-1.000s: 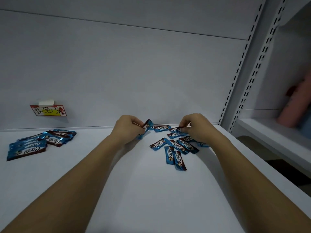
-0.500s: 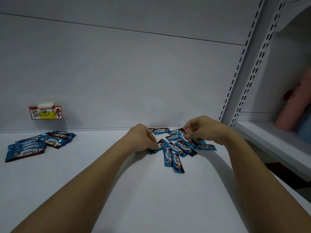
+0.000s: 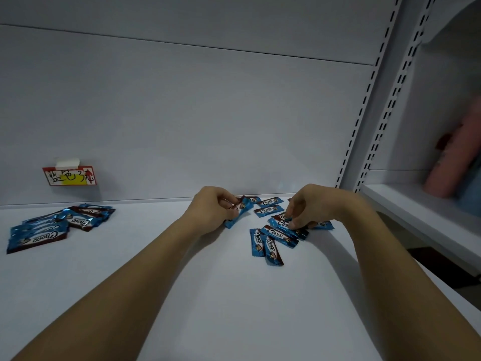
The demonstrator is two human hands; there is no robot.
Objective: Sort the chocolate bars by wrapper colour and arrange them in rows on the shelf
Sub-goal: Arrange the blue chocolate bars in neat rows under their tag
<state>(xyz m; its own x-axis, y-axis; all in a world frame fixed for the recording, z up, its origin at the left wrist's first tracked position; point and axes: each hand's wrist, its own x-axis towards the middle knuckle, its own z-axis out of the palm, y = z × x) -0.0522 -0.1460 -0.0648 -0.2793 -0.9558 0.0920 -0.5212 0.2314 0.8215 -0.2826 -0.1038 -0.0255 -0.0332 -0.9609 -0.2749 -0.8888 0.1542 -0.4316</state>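
Note:
A loose pile of small blue-and-brown Choco bars [image 3: 276, 234] lies on the white shelf [image 3: 234, 295] near its back right. My left hand [image 3: 214, 211] is closed around one or more blue bars [image 3: 240, 211], tilted just left of the pile. My right hand [image 3: 303, 207] pinches a bar at the top of the pile with its fingertips. At the far left a row of larger blue Choco bars [image 3: 39, 234] lies overlapped, with more bars [image 3: 88, 216] behind it.
A red and yellow handwritten label [image 3: 69, 176] is stuck on the back panel above the left row. Slotted uprights [image 3: 364, 121] bound the shelf on the right. Beyond them another shelf [image 3: 416, 217] holds a blurred pink object [image 3: 453, 157].
My left hand went down onto the pile's left edge, then lifted back with blue bars in it. My right hand shifted right and came down on the pile.

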